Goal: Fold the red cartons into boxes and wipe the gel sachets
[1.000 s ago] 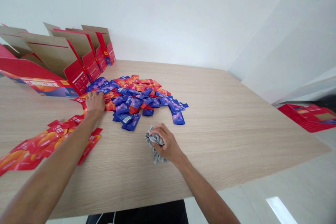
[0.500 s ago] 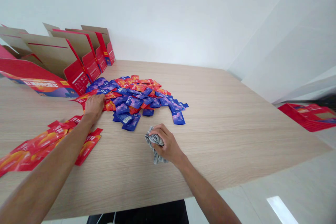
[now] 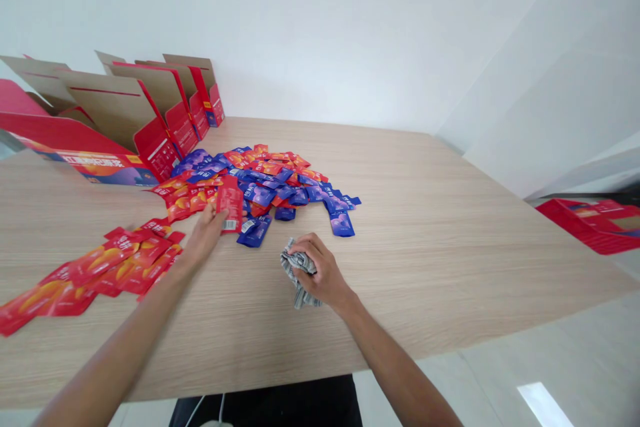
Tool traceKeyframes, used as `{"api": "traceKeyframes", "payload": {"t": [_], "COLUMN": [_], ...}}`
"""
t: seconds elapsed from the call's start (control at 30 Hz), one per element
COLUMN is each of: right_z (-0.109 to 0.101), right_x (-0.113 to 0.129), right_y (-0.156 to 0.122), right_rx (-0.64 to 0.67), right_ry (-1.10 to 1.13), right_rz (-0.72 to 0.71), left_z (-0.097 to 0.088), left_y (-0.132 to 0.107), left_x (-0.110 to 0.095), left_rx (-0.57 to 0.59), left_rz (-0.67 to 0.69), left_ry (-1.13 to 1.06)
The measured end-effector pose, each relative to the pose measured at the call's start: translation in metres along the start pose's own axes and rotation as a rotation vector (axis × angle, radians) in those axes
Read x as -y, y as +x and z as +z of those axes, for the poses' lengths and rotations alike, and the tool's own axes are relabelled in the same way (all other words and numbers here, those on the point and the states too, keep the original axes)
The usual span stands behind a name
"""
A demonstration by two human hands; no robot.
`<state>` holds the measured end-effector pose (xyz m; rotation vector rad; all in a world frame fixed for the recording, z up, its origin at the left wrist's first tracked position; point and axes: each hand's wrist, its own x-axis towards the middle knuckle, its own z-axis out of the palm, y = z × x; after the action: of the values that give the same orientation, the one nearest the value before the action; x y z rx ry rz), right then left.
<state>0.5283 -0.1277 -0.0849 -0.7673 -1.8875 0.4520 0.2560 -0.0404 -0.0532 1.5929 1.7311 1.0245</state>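
My left hand [image 3: 205, 237] pinches a red packet [image 3: 231, 203] by its edge, with its barcode side toward me. The packet is held at the left front of a mixed pile of blue packets [image 3: 260, 195] and orange-red packets. My right hand [image 3: 323, 273] is closed around a bunched grey striped cloth [image 3: 299, 263], whose lower end touches the tabletop. To the left of my left arm, several red packets [image 3: 107, 260] lie overlapping in a slanting row.
Open red cardboard boxes [image 3: 100, 153] stand in a row at the back left of the wooden table [image 3: 425, 233], against the white wall. Beyond the table's right edge is another red box [image 3: 590, 220]. A dark seat [image 3: 280, 407] shows below the front edge.
My left hand has moved right and toward me from the pile's left side, and now a red packet shows in its fingers. My right hand stays on the cloth in nearly the same place.
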Motion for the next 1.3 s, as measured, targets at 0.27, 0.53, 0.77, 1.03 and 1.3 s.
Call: {"api": "traceKeyframes", "payload": {"t": [0.27, 0.53, 0.77, 1.03, 1.3], "right_z": [0.005, 0.01, 0.003, 0.011, 0.023], "right_x": [0.009, 0.008, 0.016, 0.008, 0.002], "right_y": [-0.005, -0.012, -0.008, -0.011, -0.017], "right_rx": [0.13, 0.121, -0.079, 0.28, 0.446], "right_ry": [0.049, 0.048, 0.058, 0.002, -0.142], "right_rz": [-0.125, -0.208, -0.175, -0.239, -0.211], "left_z": [0.045, 0.057, 0.058, 0.071, 0.093], "left_y": [-0.108, -0.153, -0.167, -0.165, -0.173], "left_x": [-0.026, -0.024, -0.014, -0.006, -0.004], "left_rx": [0.364, 0.311, 0.093, 0.128, -0.037], "left_rz": [-0.424, -0.532, -0.617, -0.648, -0.735], "left_ry": [-0.924, -1.199, -1.227, -1.375, -1.321]}}
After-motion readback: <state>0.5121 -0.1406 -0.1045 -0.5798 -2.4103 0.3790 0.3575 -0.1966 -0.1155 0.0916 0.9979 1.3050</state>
